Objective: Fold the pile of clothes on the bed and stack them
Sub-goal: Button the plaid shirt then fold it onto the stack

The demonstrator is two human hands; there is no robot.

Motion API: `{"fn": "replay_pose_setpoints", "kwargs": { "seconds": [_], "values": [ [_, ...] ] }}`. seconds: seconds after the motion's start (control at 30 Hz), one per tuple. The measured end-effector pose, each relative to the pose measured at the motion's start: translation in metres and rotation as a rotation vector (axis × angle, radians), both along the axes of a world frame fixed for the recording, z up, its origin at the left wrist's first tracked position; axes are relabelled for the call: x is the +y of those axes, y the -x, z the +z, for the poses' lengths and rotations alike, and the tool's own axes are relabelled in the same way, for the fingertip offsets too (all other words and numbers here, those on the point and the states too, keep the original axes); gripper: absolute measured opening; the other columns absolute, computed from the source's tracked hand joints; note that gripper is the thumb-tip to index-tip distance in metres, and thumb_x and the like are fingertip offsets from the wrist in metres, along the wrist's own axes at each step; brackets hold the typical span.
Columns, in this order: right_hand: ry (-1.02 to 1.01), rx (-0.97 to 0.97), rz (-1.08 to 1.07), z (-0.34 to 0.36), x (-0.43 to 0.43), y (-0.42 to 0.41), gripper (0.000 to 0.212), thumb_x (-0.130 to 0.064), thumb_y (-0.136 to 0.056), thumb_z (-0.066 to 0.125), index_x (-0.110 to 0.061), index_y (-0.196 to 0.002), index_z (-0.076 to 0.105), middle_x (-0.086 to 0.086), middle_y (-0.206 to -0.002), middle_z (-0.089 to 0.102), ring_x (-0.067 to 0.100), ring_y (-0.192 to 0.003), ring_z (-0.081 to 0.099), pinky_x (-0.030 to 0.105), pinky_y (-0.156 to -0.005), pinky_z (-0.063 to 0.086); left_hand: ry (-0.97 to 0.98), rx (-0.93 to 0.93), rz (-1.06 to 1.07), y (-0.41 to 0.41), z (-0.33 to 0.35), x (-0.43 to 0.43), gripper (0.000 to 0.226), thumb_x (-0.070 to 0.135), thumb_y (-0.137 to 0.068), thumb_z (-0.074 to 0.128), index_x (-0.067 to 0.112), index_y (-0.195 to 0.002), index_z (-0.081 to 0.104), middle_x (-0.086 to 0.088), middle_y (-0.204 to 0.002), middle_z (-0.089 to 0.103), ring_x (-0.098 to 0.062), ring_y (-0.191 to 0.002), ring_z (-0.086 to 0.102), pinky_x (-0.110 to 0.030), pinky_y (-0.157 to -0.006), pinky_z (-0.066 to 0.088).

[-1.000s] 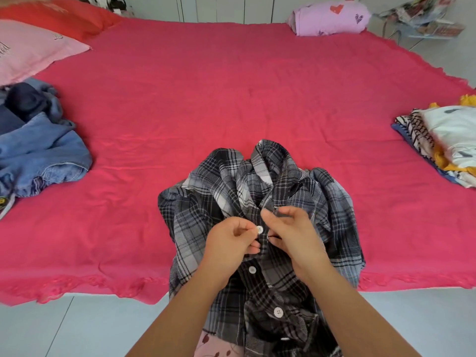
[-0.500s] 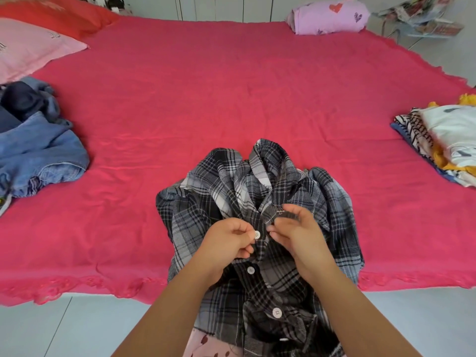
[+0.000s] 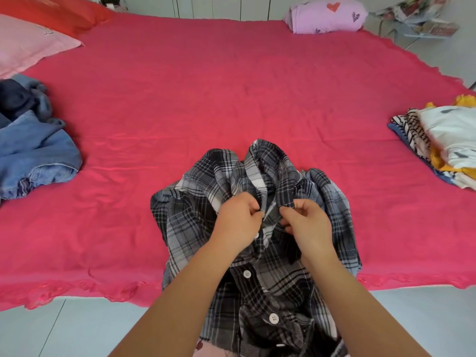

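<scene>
lower middle, shirt (image 3: 190, 217): plaid, bunched up at the near edge of the bed (image 3: 231, 86), collar (image 3: 260, 155) pointing toward mid-frame, tail hanging off over the floor (image 3: 51, 331) at the bottom.
left hand (image 3: 239, 222): fingers curled, pinching one front edge just under the collar.
right hand (image 3: 306, 222): same deal, pinching the other front edge. The two hands are nearly touching.
why held like that: looks to me like the top button's getting done up so the fronts stay together once folding starts. The buttons (image 3: 247, 273) lower down look fastened. Can't see the top one, fingers are in the way.
left edge, pile (image 3: 33, 150): jeans plus some darker blue stuff, crumpled, not folded yet, well apart from the shirt.
right edge, stack (image 3: 443, 145): folded things, white on top, striped and yellow under it. My guess is the shirt ends up there.
open room: wide stretch of pink bed between the shirt and the top of the frame, plenty to slide it up and lay it flat.
edges: a good part of the shirt is past the bed's edge, so I'd drag it further on before folding or the tail could pull it down.
top of frame: pillows (image 3: 25, 45) upper left, purple bundle (image 3: 327, 15) upper right, both well out of the way.
</scene>
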State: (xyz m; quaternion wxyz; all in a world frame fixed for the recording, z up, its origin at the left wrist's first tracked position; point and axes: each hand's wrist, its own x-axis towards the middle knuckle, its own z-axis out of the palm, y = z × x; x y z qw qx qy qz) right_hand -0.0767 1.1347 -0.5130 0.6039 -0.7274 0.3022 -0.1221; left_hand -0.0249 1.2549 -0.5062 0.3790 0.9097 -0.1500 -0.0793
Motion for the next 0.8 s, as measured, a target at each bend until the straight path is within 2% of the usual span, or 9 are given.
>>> {"fn": "replay_pose_setpoints", "kwargs": {
  "seconds": [0.1, 0.2, 0.27, 0.33, 0.4, 0.5, 0.6, 0.67, 0.8],
  "values": [
    [0.000, -0.002, 0.079, 0.004, -0.003, 0.003, 0.010, -0.012, -0.084, 0.060, -0.019, -0.077, 0.056, -0.003, -0.066, 0.061, 0.014, -0.072, 0.061, 0.025, -0.064, 0.047, -0.171, 0.029, -0.075, -0.001, -0.013, -0.006, 0.018, 0.023, -0.088, 0.060, 0.009, -0.093, 0.051, -0.003, -0.088, 0.054, -0.022, -0.085, 0.055, -0.034, -0.073, 0.047],
    [0.029, 0.028, 0.122, 0.003, -0.004, 0.007, 0.013, -0.010, -0.082, 0.058, -0.018, -0.073, 0.053, -0.007, -0.056, 0.061, 0.015, -0.071, 0.062, 0.034, -0.071, 0.046, -0.324, -0.039, -0.100, -0.001, -0.017, -0.011, 0.025, 0.032, -0.088, 0.060, 0.011, -0.099, 0.050, -0.001, -0.090, 0.041, -0.025, -0.089, 0.054, -0.033, -0.065, 0.042],
    [0.010, 0.023, 0.121, 0.000, -0.005, 0.009, 0.017, -0.008, -0.082, 0.057, -0.021, -0.073, 0.051, -0.009, -0.050, 0.057, 0.014, -0.067, 0.060, 0.037, -0.070, 0.043, -0.334, -0.079, -0.055, -0.004, -0.017, -0.015, 0.025, 0.036, -0.091, 0.055, 0.013, -0.099, 0.054, 0.001, -0.085, 0.044, -0.025, -0.085, 0.057, -0.031, -0.059, 0.040],
    [-0.002, 0.004, 0.115, 0.001, -0.006, 0.011, 0.018, -0.010, -0.084, 0.059, -0.027, -0.081, 0.055, -0.010, -0.051, 0.056, 0.014, -0.066, 0.055, 0.037, -0.070, 0.042, -0.217, -0.057, 0.008, -0.007, -0.019, -0.016, 0.023, 0.034, -0.093, 0.051, 0.013, -0.090, 0.059, 0.001, -0.073, 0.051, -0.025, -0.073, 0.057, -0.030, -0.055, 0.039],
    [-0.008, -0.022, 0.120, 0.001, -0.009, 0.012, 0.014, -0.014, -0.084, 0.062, -0.027, -0.089, 0.062, -0.009, -0.055, 0.055, 0.013, -0.065, 0.053, 0.035, -0.071, 0.044, -0.041, -0.008, 0.080, -0.010, -0.022, -0.013, 0.021, 0.028, -0.093, 0.052, 0.010, -0.087, 0.062, -0.003, -0.070, 0.057, -0.024, -0.066, 0.055, -0.030, -0.056, 0.039],
    [0.010, -0.041, 0.112, 0.002, -0.011, 0.013, 0.008, -0.017, -0.084, 0.065, -0.025, -0.084, 0.066, -0.008, -0.059, 0.052, 0.011, -0.065, 0.052, 0.037, -0.073, 0.047, 0.304, 0.190, 0.251, -0.010, -0.017, -0.008, 0.019, 0.020, -0.090, 0.053, 0.004, -0.085, 0.062, -0.009, -0.071, 0.057, -0.019, -0.059, 0.050, -0.030, -0.060, 0.039],
    [0.065, -0.035, 0.101, 0.002, -0.008, 0.012, 0.002, -0.021, -0.083, 0.066, -0.020, -0.083, 0.065, -0.010, -0.057, 0.055, 0.012, -0.065, 0.055, 0.041, -0.078, 0.049, 0.692, 0.446, 0.374, -0.009, -0.003, -0.002, 0.011, 0.012, -0.088, 0.053, 0.010, -0.079, 0.059, -0.005, -0.076, 0.064, -0.014, -0.068, 0.056, -0.026, -0.062, 0.042],
    [0.052, -0.035, 0.087, 0.003, -0.007, 0.011, 0.008, -0.022, -0.084, 0.066, -0.018, -0.079, 0.061, -0.010, -0.051, 0.056, 0.011, -0.062, 0.056, 0.039, -0.074, 0.050, 0.854, 0.518, 0.357, -0.008, 0.009, 0.005, 0.009, 0.010, -0.088, 0.053, 0.009, -0.080, 0.055, -0.005, -0.082, 0.068, -0.016, -0.081, 0.061, -0.027, -0.068, 0.045],
    [-0.190, -0.045, 0.110, 0.016, -0.002, 0.008, 0.010, -0.019, -0.087, 0.063, -0.012, -0.091, 0.056, 0.001, -0.062, 0.056, 0.001, -0.050, 0.053, 0.020, -0.059, 0.047, 1.084, 0.541, 0.220, -0.002, 0.024, 0.018, 0.031, 0.003, -0.091, 0.046, 0.011, -0.061, 0.047, -0.002, -0.072, 0.054, -0.017, -0.085, 0.062, -0.035, -0.080, 0.050]
  ]
}}
